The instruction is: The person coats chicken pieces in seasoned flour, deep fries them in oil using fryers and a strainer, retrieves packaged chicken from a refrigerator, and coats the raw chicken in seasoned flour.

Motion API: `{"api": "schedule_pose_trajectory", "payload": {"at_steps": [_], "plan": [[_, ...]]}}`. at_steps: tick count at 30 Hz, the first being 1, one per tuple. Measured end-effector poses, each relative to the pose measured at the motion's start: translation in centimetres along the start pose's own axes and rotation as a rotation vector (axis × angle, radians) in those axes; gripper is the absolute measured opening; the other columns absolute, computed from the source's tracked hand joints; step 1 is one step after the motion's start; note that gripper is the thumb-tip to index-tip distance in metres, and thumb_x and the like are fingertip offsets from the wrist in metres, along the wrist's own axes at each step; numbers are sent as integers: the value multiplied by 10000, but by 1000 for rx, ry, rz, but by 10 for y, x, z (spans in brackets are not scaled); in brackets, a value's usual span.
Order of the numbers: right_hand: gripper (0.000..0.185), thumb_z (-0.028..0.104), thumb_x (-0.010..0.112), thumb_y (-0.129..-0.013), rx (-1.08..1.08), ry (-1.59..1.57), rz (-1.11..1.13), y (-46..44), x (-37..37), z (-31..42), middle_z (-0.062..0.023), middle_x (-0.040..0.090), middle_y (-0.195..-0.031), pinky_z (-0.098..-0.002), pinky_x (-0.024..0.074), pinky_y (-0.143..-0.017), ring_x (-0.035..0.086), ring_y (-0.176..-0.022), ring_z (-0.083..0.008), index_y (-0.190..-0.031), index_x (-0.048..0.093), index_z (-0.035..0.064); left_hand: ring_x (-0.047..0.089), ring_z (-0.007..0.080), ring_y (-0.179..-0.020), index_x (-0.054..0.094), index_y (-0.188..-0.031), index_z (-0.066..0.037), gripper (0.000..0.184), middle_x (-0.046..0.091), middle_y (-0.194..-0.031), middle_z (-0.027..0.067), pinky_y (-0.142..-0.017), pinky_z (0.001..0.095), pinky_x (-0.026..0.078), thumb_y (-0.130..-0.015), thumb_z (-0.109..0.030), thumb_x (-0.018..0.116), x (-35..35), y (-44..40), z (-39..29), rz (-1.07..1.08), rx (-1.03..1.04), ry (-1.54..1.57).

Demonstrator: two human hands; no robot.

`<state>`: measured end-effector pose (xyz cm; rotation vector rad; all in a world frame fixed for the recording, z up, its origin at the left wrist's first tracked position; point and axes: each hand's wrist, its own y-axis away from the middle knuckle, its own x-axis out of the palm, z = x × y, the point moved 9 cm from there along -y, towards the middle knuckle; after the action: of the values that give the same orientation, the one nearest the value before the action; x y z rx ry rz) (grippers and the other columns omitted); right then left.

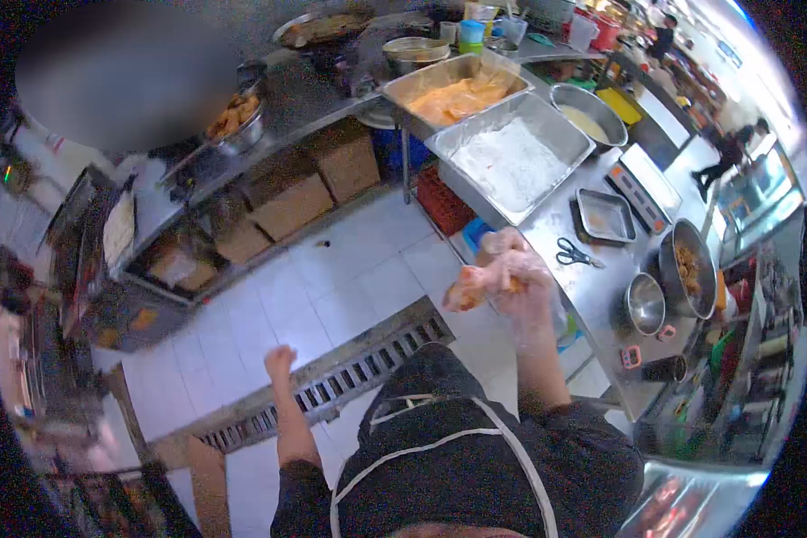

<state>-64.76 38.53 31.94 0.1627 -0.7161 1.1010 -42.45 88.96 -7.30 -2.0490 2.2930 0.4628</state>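
My right hand (pixel 518 276), in a clear plastic glove, is wrapped round a raw chicken piece (pixel 464 289), which pokes out to the left of the fingers. The hand is above the floor, beside the steel table's near edge. Close ahead of it is a metal tray of white flour (pixel 516 157), and behind that a tray of orange-coated food (pixel 457 99). My left hand (pixel 280 360) hangs low over the floor, bare and curled into a fist, with nothing seen in it. Black-handled scissors (pixel 576 255) lie on the table to the right of my right hand.
The steel table (pixel 556 215) also carries a small tray (pixel 605 215), a scale (pixel 641 193), a steel bowl (pixel 646 303) and a larger bowl of brown food (pixel 688 267). A floor drain grate (pixel 332 381) runs below me. Cardboard boxes (pixel 296 211) fill the left counter's shelf.
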Motion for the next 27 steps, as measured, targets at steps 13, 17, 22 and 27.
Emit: {"api": "schedule_pose_trajectory", "payload": {"at_steps": [13,17,22,27], "plan": [[239,237,512,-815,-438,316,-579,-180,-143,83,-85,562,-757,-343,424,-807,551,-774,-175,-758,506,5,608,150,-753,578,-1081,-53,335,637,-843,62,-657,271,481,-761,-114,654,545,-250,-527,554,834,-141],[248,228,514,-814,-378,120,-604,-232,-189,78,-91,541,-893,-293,402,-761,517,-752,-162,-842,530,-18,579,230,-958,524,-1184,-120,495,587,-1050,104,-800,372,462,-709,-177,654,643,-288,-517,687,1146,-676],[231,151,512,-833,-592,413,-738,-257,-197,81,-65,501,-810,-276,382,-686,487,-724,-157,-677,545,-17,433,308,-1158,578,-1097,-149,404,520,-1167,117,-922,495,351,-696,-141,633,730,-359,-468,512,1206,-1434],[122,50,553,-828,-705,797,-918,-256,-173,73,-75,487,-892,-274,412,-748,488,-764,-159,-726,498,11,402,358,-1176,675,-731,-134,85,525,-1172,122,-995,541,222,-661,-183,677,757,-333,-515,783,1660,-670]]}}
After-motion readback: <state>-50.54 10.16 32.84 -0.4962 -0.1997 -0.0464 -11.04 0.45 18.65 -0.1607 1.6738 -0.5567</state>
